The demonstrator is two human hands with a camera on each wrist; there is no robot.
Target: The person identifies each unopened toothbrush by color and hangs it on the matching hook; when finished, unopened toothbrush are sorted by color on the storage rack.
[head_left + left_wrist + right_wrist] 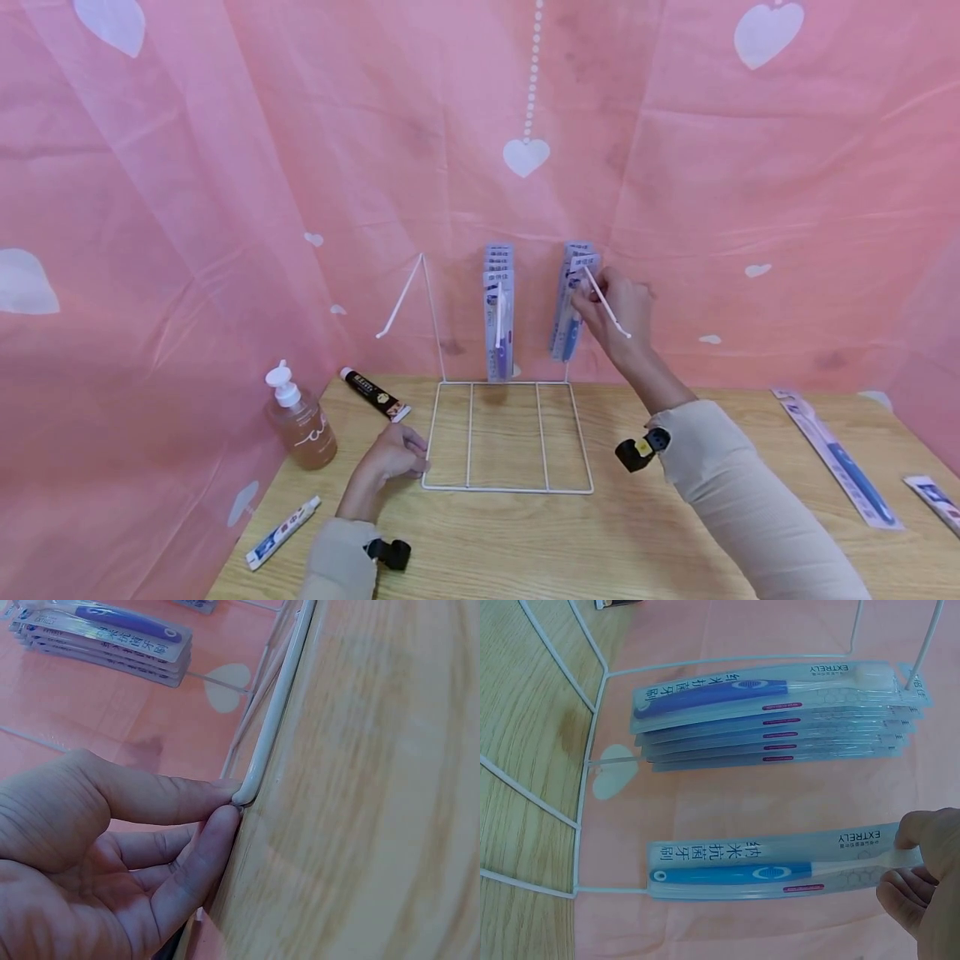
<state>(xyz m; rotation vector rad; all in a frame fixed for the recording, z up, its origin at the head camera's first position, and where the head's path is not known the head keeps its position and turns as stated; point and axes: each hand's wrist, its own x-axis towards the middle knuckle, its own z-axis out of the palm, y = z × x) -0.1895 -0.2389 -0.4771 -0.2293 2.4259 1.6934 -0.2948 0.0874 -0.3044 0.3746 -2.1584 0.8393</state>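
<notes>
A white wire display rack (504, 490) stands on the wooden table. My left hand (393, 454) pinches the front left corner of its base between thumb and finger, as the left wrist view shows close up. At the right hook, my right hand (618, 312) grips the upper end of a packaged toothbrush (772, 871) with a blue handle. Other packs hang behind it on that hook. A stack of packaged toothbrushes (720, 697), the front one purple, hangs from the middle hook. The left hook (400, 296) carries nothing.
Left of the rack are a pump bottle (303, 429), a black toothpaste tube (375, 393) and a small white tube (282, 533). Another packaged toothbrush (840, 458) and a tube (933, 502) lie at the right. A pink curtain (675, 183) hangs behind.
</notes>
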